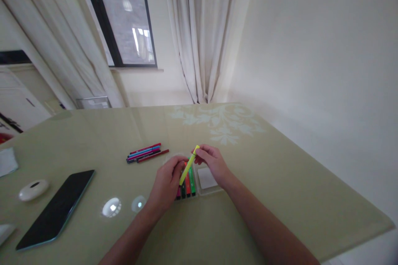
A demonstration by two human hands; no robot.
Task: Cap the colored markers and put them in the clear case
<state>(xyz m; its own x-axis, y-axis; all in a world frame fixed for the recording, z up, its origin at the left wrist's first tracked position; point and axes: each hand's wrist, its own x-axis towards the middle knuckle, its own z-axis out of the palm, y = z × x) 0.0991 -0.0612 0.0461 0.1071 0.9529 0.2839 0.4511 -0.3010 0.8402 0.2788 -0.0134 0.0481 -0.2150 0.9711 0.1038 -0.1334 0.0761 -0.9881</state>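
Note:
A yellow highlighter (187,169) is held at a slant above an open clear plastic case (199,192). My right hand (214,163) pinches its upper end, near a thin dark ring. My left hand (168,180) is closed around the middle of the highlighter from the left; its fingertips are partly hidden behind it. Inside the case, thick markers lie side by side, among them a green marker (192,182) and an orange-red marker (188,185). The case's right half bears a white card (207,178), partly covered by my right hand.
Several slim pens (144,153) lie in a bunch beyond my left hand. A dark tablet or phone (57,209), a white oval object (34,190) and a folded pale cloth or tissue (8,161) lie at left. The glossy table (267,182) narrows toward a wall at right.

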